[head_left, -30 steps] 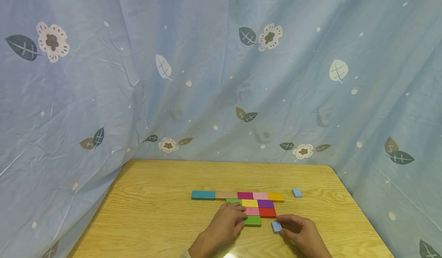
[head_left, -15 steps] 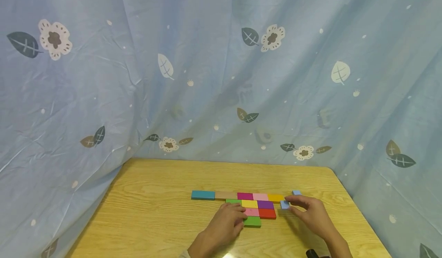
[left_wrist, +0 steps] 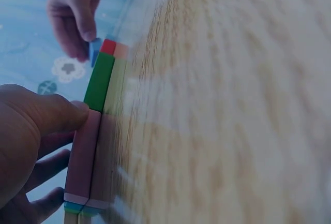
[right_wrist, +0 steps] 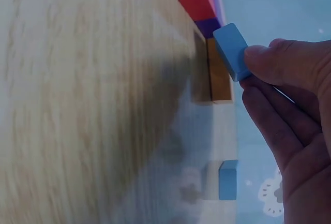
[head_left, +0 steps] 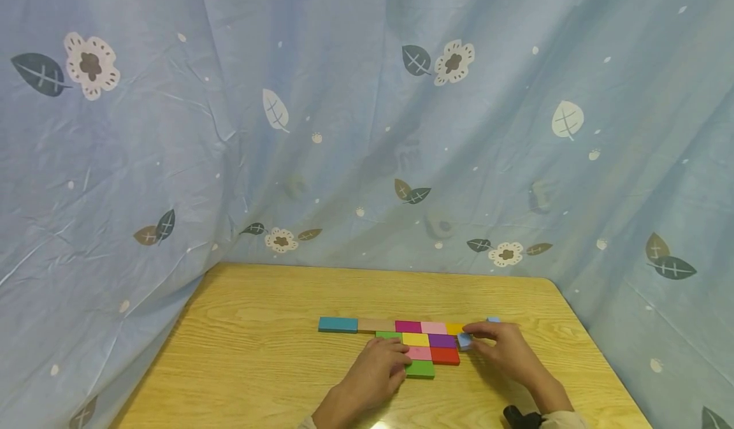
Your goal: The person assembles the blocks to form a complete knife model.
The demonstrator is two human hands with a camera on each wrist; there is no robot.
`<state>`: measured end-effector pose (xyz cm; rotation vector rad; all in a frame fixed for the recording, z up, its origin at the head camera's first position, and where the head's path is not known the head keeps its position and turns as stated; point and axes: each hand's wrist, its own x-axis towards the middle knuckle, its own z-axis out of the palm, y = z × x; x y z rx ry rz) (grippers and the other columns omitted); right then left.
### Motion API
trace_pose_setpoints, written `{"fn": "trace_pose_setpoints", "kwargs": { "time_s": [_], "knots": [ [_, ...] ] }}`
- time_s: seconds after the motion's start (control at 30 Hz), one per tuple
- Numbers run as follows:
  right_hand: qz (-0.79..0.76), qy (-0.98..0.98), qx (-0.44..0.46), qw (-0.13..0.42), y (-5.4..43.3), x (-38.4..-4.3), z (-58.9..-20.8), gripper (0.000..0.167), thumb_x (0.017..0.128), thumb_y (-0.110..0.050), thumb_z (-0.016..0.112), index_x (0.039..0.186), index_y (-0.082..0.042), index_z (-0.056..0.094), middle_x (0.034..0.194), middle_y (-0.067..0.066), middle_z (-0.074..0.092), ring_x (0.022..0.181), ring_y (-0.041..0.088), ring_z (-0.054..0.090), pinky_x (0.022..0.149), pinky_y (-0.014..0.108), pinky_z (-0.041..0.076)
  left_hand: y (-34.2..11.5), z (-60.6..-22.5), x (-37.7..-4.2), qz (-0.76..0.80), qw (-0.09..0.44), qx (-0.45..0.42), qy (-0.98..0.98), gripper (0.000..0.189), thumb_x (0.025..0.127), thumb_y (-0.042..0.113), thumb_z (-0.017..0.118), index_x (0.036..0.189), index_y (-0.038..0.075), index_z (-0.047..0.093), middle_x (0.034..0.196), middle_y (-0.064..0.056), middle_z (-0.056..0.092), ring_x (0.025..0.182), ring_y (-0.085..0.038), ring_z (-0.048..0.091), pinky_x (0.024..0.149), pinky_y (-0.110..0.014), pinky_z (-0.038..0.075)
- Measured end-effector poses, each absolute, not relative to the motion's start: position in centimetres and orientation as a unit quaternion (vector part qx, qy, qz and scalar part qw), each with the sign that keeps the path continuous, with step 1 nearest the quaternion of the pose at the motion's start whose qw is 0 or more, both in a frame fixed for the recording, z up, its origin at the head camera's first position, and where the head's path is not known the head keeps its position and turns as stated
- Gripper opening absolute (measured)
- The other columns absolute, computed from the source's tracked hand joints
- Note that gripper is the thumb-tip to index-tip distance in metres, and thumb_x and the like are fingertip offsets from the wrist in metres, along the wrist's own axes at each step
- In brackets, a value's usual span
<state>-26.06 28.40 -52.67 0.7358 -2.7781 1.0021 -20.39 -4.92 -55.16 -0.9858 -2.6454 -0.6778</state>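
My right hand [head_left: 507, 352] pinches a small light-blue block [right_wrist: 231, 52] between thumb and fingers. In the head view the block is beside the right end of the purple block [head_left: 442, 340], just below the orange block [head_left: 455, 329]. It is tilted in the right wrist view. My left hand [head_left: 375, 368] rests on the left side of the laid-out blocks, fingers spread and relaxed. Its thumb touches near where a green block [left_wrist: 100, 81] meets a pink block [left_wrist: 83, 157]. That hand hides part of the lower rows in the head view.
A second light-blue block [right_wrist: 228, 180] lies on the table past the orange block. The top row runs left through a tan block [head_left: 376, 326] to a teal block [head_left: 338, 324]. A patterned blue curtain [head_left: 344, 129] surrounds the wooden table [head_left: 258, 365].
My right hand has carried the light-blue block from near the front green block, up and away, then slightly left to the purple block's end. The left hand has stayed put.
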Motion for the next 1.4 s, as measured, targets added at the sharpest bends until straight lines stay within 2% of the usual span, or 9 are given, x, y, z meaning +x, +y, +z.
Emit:
{"fn": "trace_pose_setpoints", "kwargs": {
  "time_s": [0.13, 0.4, 0.63, 0.8, 1.13, 1.4],
  "knots": [
    [0.32, -0.913, 0.248, 0.049, 28.32, -26.14, -53.0, 0.027, 0.091, 0.001, 0.085, 0.116, -0.01, 0.084, 0.116, 0.005, 0.083, 0.11, 0.019, 0.079, 0.091, 0.036, 0.07, -4.85, -55.19, -20.4, -0.23, 0.12, -0.339, -0.904, 0.022, 0.096, 0.01, 0.079, 0.115, 0.018, 0.086, 0.13, 0.003, 0.08, 0.133, -0.023, 0.072, 0.112, -0.053, 0.059],
    [0.308, -0.915, 0.256, 0.055, 28.18, -26.36, -53.37, 0.027, 0.091, -0.001, 0.086, 0.115, -0.013, 0.084, 0.115, 0.002, 0.083, 0.109, 0.027, 0.08, 0.089, 0.038, 0.07, -4.78, -55.26, -20.5, -0.229, 0.115, -0.335, -0.907, 0.022, 0.097, 0.01, 0.078, 0.116, 0.019, 0.086, 0.13, 0.004, 0.08, 0.133, -0.023, 0.071, 0.113, -0.053, 0.059],
    [0.303, -0.911, 0.272, 0.065, 28.08, -26.59, -53.57, 0.028, 0.09, 0.0, 0.088, 0.113, -0.015, 0.084, 0.113, 0.0, 0.084, 0.105, 0.021, 0.081, 0.087, 0.035, 0.07, -4.8, -55.3, -20.5, -0.228, 0.123, -0.336, -0.905, 0.022, 0.097, 0.009, 0.079, 0.115, 0.019, 0.086, 0.129, 0.004, 0.08, 0.132, -0.023, 0.072, 0.113, -0.053, 0.059],
    [0.299, -0.911, 0.277, 0.06, 28.13, -26.67, -53.49, 0.027, 0.09, -0.002, 0.089, 0.112, -0.016, 0.083, 0.113, 0.0, 0.083, 0.102, 0.021, 0.081, 0.087, 0.038, 0.07, -4.81, -55.38, -20.48, -0.229, 0.128, -0.338, -0.904, 0.022, 0.096, 0.009, 0.079, 0.115, 0.019, 0.086, 0.128, 0.004, 0.081, 0.132, -0.023, 0.072, 0.112, -0.053, 0.06],
    [0.291, -0.911, 0.282, 0.08, 28.16, -26.69, -53.69, 0.03, 0.087, -0.002, 0.09, 0.111, -0.017, 0.083, 0.112, -0.003, 0.083, 0.098, 0.014, 0.08, 0.086, 0.036, 0.069, -4.77, -55.3, -20.39, -0.224, 0.119, -0.33, -0.909, 0.022, 0.098, 0.011, 0.077, 0.116, 0.02, 0.086, 0.13, 0.004, 0.08, 0.134, -0.023, 0.071, 0.114, -0.054, 0.058],
    [0.329, -0.907, 0.253, 0.071, 28.35, -26.46, -52.92, 0.026, 0.09, -0.006, 0.089, 0.114, -0.013, 0.083, 0.112, 0.0, 0.083, 0.102, 0.02, 0.081, 0.088, 0.039, 0.07, -4.8, -55.29, -20.35, -0.227, 0.127, -0.335, -0.906, 0.022, 0.097, 0.01, 0.077, 0.115, 0.019, 0.086, 0.129, 0.004, 0.08, 0.133, -0.023, 0.071, 0.112, -0.054, 0.059]
  ]
}}
